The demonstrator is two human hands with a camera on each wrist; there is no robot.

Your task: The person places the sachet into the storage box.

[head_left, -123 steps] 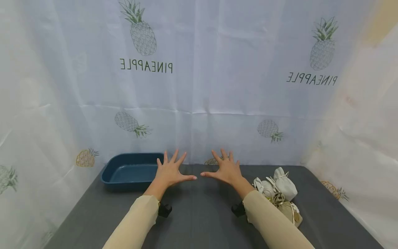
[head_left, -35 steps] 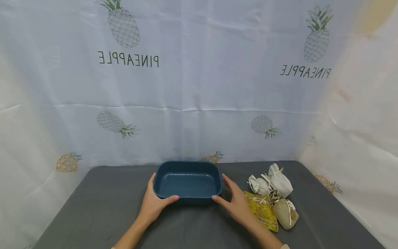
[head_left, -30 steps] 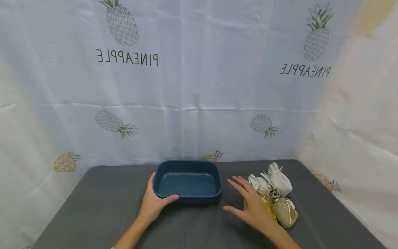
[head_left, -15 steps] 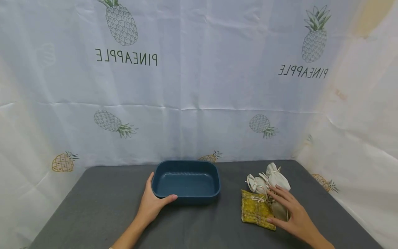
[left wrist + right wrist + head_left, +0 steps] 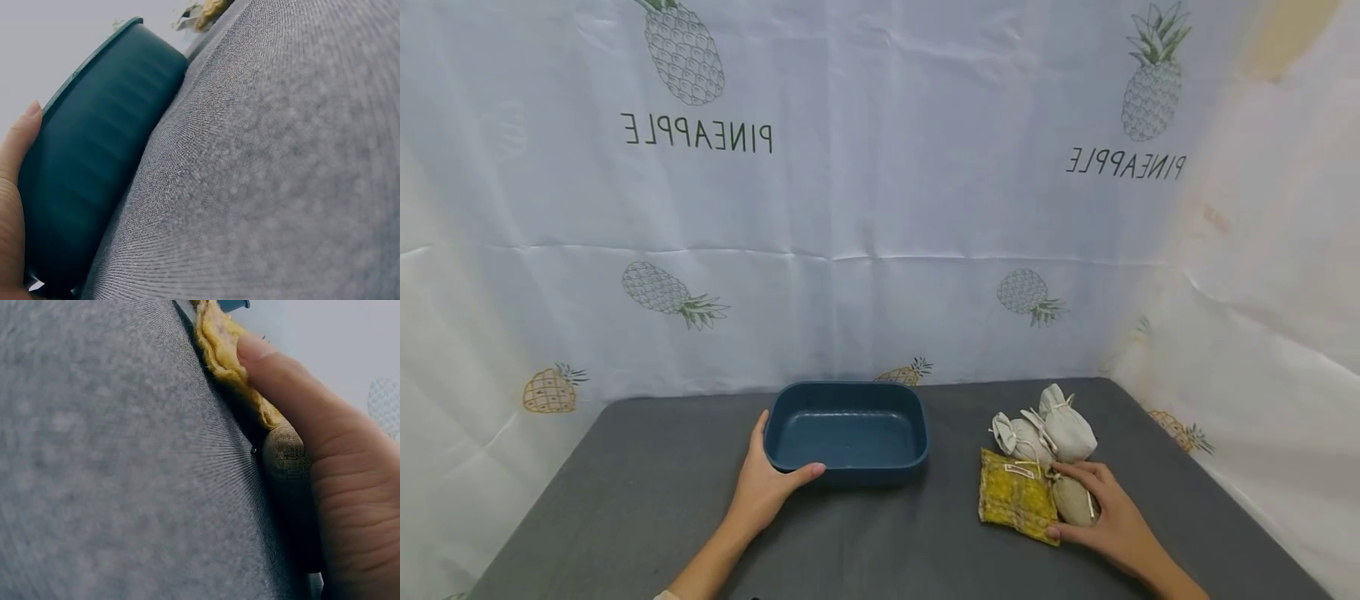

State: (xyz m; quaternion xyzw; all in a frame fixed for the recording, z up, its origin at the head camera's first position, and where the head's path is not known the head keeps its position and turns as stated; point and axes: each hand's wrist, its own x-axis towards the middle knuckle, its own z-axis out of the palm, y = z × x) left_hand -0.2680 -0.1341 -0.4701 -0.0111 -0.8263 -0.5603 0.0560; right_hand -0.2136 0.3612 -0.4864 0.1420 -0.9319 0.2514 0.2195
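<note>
My left hand (image 5: 758, 492) grips the near left corner of a blue plastic basin (image 5: 850, 477), thumb along the front wall and fingers round the left side. The left wrist view shows the basin's ribbed wall (image 5: 106, 137) beside the thumb. My right hand (image 5: 1112, 517) curls at the right edge of a flat yellow fabric sachet (image 5: 1015, 496). Its thumb (image 5: 281, 375) presses the sachet's edge in the right wrist view, and its fingertips reach the far corner. A brown drawstring pouch (image 5: 1075, 500) lies within that hand's curve, partly covered.
Two pale drawstring pouches, a larger one (image 5: 1070, 432) and a smaller one (image 5: 1024, 442), lie behind the yellow sachet. Dark grey cloth covers the table (image 5: 662, 475). A white pineapple-print curtain (image 5: 865, 208) hangs at the back and both sides.
The basin moved from the left to the middle, carried by both hands. My right hand then let go and moved right to the sachets, its fingers closing in. The left hand stays on the basin.
</note>
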